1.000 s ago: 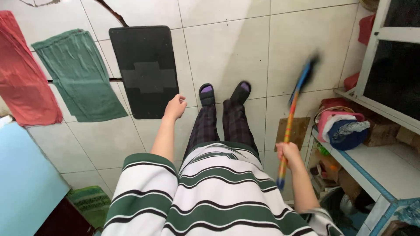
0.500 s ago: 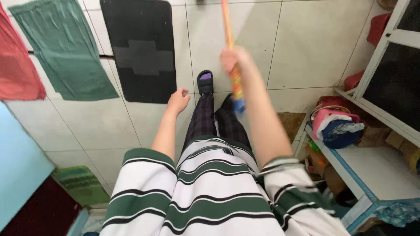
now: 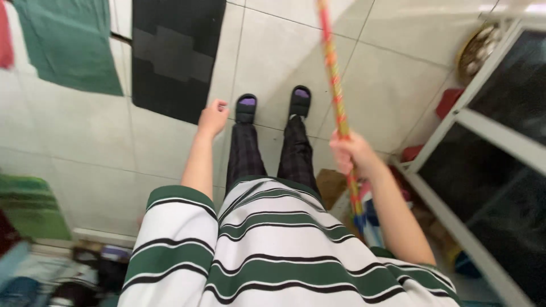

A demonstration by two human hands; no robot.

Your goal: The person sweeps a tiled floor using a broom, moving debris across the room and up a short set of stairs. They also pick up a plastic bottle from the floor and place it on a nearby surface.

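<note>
My right hand (image 3: 354, 153) grips a long stick (image 3: 335, 85) striped in red, orange and yellow. The stick runs from below my fist up past the top edge of the frame, so its far end is hidden. My left hand (image 3: 212, 118) hangs loosely curled at my side and holds nothing. Below it are my feet in dark slippers (image 3: 245, 108) on the white tiled floor (image 3: 273, 62). I wear a green and white striped shirt and dark checked trousers.
A black mat (image 3: 173, 54) and a green towel (image 3: 69, 42) lie on the floor at the upper left. A white-framed cabinet with dark glass panels (image 3: 495, 148) stands at the right. A green striped cloth (image 3: 28, 204) and blurred clutter sit at the lower left.
My right hand swung the stick from the right side up across the middle, then back to the right with its end pointing up. The view tilted and shifted right. My left hand barely moved.
</note>
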